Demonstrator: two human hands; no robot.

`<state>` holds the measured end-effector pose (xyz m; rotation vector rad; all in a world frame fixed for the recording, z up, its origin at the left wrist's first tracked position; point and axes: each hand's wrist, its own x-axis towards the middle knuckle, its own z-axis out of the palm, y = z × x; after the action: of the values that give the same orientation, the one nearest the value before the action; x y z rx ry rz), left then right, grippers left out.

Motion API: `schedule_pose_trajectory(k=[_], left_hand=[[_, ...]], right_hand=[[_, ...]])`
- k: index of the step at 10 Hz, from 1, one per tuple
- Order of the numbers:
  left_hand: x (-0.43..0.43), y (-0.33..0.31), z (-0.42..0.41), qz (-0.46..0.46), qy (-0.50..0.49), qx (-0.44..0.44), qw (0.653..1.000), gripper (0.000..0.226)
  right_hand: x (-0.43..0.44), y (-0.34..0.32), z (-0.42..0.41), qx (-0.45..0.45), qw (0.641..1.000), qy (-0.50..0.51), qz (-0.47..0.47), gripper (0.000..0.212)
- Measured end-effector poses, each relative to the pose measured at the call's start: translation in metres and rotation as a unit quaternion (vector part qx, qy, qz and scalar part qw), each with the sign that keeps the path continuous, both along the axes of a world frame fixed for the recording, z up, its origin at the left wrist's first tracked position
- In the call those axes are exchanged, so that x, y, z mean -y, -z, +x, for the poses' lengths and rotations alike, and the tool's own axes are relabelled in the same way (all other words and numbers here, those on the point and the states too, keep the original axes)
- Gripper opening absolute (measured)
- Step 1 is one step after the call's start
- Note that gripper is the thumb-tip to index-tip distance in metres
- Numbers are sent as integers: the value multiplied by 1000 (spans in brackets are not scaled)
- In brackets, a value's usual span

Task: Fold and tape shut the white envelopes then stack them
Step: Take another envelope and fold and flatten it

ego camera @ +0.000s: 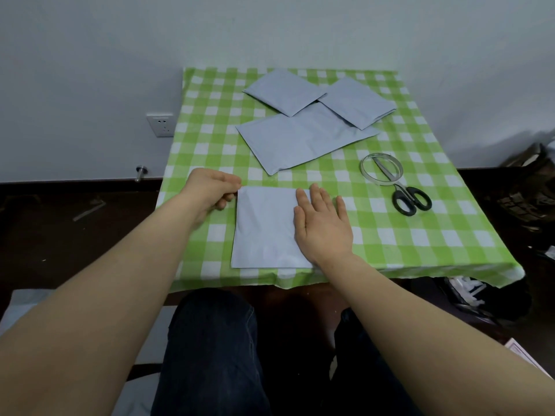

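Left hand pinches a corner of the folded envelope. Right hand presses it flat, fingers straight. Reaching for the tape roll, right of the envelope, could let the fold pop open.

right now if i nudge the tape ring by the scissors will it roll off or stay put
Probably stays put: the tape ring lies flat on the checked cloth, so it should slide, not roll. It looks thin and hollow, so likely light. The scissors blades cross its opening and may snag or drag along.
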<state>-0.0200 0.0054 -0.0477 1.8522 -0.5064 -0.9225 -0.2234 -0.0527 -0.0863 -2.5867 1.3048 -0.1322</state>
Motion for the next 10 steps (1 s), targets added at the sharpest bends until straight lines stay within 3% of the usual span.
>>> schedule_pose_trajectory(k=[2,5,6,8,9,10], left_hand=[[-4,-5,-2,-14,103,102,989,37],[-5,1,-4,-65,93,126,986,21],[-5,5,-1,-59,95,179,977,17],[-14,3,3,42,91,385,918,15],[-16,-10,-7,27,-1,450,892,35],[3,-12,-53,-24,167,506,846,46]], right_hand=[[0,1,0,4,1000,-1,1,51],[0,1,0,5,1000,0,-1,50],[0,0,0,4,1000,2,3,50],[0,-1,-1,-3,1000,4,3,51],[0,-1,0,-1,1000,2,1,51],[0,0,0,2,1000,5,0,51]])
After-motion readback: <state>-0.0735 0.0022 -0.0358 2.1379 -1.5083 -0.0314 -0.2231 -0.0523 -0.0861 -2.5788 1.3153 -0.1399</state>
